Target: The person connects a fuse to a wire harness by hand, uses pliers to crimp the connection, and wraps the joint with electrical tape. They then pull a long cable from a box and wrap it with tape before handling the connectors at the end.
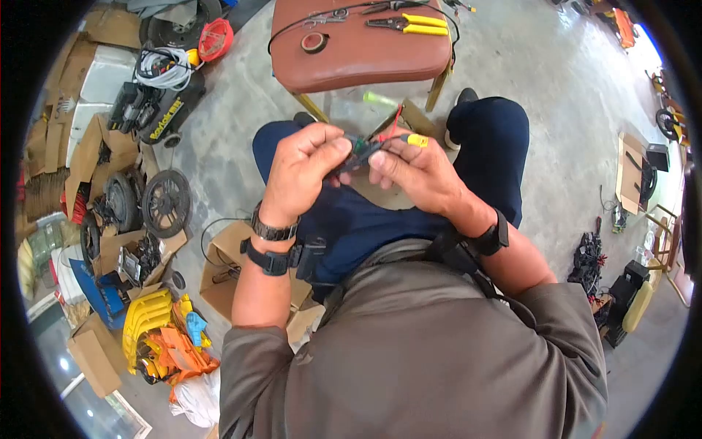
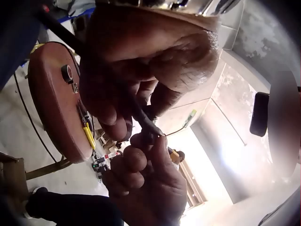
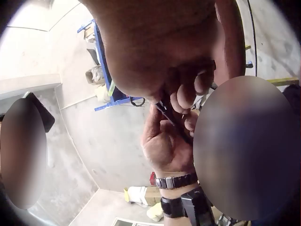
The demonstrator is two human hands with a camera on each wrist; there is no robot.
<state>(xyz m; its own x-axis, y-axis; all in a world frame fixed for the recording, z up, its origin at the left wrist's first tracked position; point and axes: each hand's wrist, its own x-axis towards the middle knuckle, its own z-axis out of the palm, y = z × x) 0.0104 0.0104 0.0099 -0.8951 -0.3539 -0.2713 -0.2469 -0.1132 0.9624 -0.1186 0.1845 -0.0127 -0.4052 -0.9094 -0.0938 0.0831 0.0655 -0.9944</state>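
Black cable point(image 2: 141, 115) — slanted, running left hand point(image 1: 307, 167) to right hand point(image 1: 420, 174).

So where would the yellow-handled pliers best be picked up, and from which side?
I'd grip the yellow handles from the person's right: the pliers lie flat on the seat, handles pointing that way, dark end pointing left.

dark cable point(image 1: 357, 158) between left hand point(image 1: 306, 164) and right hand point(image 1: 420, 174), red wire point(image 1: 398, 118) angled outward, yellow connector point(image 1: 417, 140) alongside
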